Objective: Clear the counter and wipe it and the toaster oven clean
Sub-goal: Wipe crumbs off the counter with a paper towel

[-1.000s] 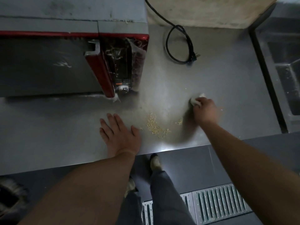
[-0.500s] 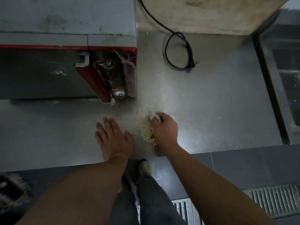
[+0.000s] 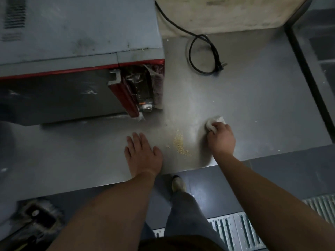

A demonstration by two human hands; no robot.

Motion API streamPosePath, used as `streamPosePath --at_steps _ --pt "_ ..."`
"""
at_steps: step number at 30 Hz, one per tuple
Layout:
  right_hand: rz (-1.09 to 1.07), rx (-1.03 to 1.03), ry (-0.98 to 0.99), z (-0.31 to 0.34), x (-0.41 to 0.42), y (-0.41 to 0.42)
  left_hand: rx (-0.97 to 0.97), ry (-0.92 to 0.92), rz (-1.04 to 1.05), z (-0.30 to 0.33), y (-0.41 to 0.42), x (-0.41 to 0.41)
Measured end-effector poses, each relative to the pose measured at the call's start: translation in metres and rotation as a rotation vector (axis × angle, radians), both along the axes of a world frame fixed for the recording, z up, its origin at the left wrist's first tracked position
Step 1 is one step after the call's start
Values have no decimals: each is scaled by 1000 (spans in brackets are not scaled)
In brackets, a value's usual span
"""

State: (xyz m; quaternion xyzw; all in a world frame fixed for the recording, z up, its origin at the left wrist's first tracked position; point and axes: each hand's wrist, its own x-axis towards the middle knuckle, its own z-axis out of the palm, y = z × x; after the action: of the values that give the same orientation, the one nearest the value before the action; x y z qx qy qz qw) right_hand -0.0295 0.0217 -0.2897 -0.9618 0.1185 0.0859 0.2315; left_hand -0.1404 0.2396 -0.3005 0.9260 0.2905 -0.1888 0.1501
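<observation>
My left hand point(image 3: 143, 156) lies flat, fingers straight, palm down on the counter point(image 3: 253, 109) near its front edge, and my right hand point(image 3: 220, 138) is curled tight around a pale wad of cloth point(image 3: 213, 122), pressing it to the steel. Between the two hands I've got a little heap of yellow crumbs point(image 3: 180, 144), just beside my left thumb and apart from the cloth. Open steel runs from my right hand out to the dark raised edge on the right, and back toward the wall. On the left the toaster oven point(image 3: 76, 51) crowds in, grey top, red trim, its front corner just beyond my left fingertips. A looped black power cord point(image 3: 204, 55) lies at the back, well apart from the cloth. The steel looks dull and smeared, the room dim; below the counter edge I see dark floor, my shoe point(image 3: 178, 183) and a metal drain grate point(image 3: 235, 230)
</observation>
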Motion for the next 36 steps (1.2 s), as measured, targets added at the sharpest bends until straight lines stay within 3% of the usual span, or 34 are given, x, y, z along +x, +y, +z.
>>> streamPosePath --at_steps 3,7,14,22,26,31,36 --pt "-12 27 41 6 -13 42 61 -1 -271 8 40 -6" --pt "18 48 84 6 -14 101 91 -167 -542 8 114 -15" --pt "57 71 166 16 -29 189 106 -379 -559 3 226 -54" --pt "155 103 240 28 -61 258 135 -221 -554 -9 331 -106" --pt "157 116 151 40 -69 256 129 -155 -557 -12 334 -101" --pt "-112 102 -66 75 -57 190 107 -165 -576 -11 314 -94" --pt "-285 9 -94 97 -55 99 106 -82 -474 -16 287 -89"
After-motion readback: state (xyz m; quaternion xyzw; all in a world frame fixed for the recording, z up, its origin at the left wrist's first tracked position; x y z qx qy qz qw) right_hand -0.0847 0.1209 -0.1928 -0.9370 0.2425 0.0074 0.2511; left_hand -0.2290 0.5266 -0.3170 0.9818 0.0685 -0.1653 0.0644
